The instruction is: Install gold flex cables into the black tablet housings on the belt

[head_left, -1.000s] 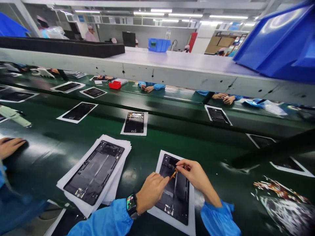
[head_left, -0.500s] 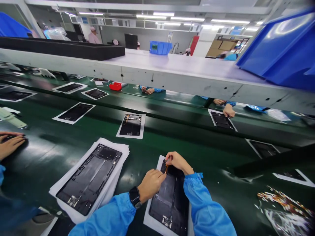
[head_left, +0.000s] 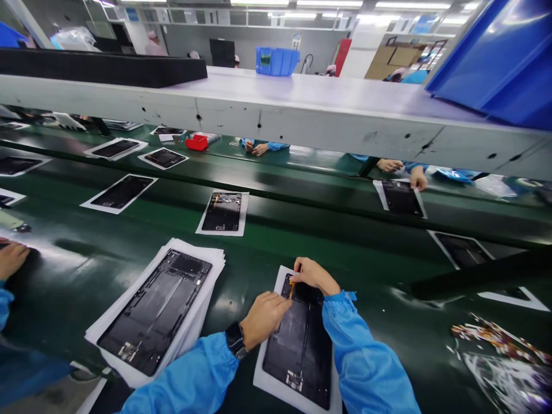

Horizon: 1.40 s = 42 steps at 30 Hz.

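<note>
A black tablet housing (head_left: 302, 351) lies on white paper in front of me. Near its top left corner is a small orange flex cable (head_left: 292, 287). My right hand (head_left: 314, 275) is bent over the upper end of this cable, thumb and fingertips pinched on it. My left hand (head_left: 265, 315), with a dark watch on the wrist, has its fingers together at the cable's lower end; its fingertips are too small to tell what they grip. To the left, another black housing (head_left: 157, 310) rests on a stack of white sheets.
Several housings on paper sit on the green bench, one (head_left: 222, 211) straight ahead. Orange flex cables (head_left: 500, 339) and clear plastic (head_left: 504, 379) lie at right. A white shelf (head_left: 241, 115) with blue bins crosses above. Co-workers' hands (head_left: 12, 259) show at left and across.
The view has tilted down slightly. Both my hands remain at the orange cable, with small finger shifts. Across the bench, a co-worker's hand and the housing there have moved right.
</note>
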Available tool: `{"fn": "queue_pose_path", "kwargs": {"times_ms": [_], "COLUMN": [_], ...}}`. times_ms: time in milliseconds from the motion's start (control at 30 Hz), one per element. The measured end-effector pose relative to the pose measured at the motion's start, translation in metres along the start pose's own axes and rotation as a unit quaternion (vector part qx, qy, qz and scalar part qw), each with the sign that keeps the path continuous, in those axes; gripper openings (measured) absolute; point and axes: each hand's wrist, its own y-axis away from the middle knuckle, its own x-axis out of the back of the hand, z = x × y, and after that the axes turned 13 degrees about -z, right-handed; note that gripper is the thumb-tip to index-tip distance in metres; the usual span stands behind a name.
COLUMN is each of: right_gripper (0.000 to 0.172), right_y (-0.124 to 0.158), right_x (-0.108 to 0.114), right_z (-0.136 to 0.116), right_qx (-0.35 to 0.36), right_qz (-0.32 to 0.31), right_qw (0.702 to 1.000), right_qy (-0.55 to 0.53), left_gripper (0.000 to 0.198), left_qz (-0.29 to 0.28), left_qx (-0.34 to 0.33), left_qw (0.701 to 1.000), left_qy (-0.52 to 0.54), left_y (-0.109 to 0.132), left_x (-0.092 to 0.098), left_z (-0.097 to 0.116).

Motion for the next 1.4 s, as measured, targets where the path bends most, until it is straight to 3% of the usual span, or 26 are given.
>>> {"fn": "queue_pose_path", "kwargs": {"times_ms": [333,467,667,867,1167,1400], "right_gripper": [0.039,0.044,0.034,0.028,0.030,0.033], "right_y": [0.004,0.020,0.038,0.044,0.039,0.039], "right_x": [0.007,-0.001,-0.011,-0.023,-0.021,-0.020], "right_z": [-0.013,-0.021,-0.021,-0.014,0.005,0.008], "right_qx": [-0.016,-0.025,0.024,0.053,0.087,0.092], "right_qz": [-0.019,0.014,0.066,0.121,0.112,0.121], "right_qw": [0.998,0.995,0.990,0.984,0.989,0.988], "right_qy": [0.064,0.098,0.123,0.115,0.051,0.022], "left_gripper": [0.019,0.018,0.018,0.020,0.023,0.026], "left_qz": [0.005,0.000,0.003,0.008,-0.046,-0.036], "left_qx": [-0.004,0.001,0.013,-0.015,-0.045,-0.049], "left_qw": [1.000,1.000,1.000,1.000,0.998,0.998], "left_qy": [-0.003,-0.006,-0.016,-0.005,-0.013,-0.029], "left_y": [0.000,0.002,0.002,0.003,0.005,0.004], "left_x": [0.001,0.002,0.005,0.002,0.000,0.000], "left_z": [0.001,0.001,0.002,0.000,-0.004,0.000]}}
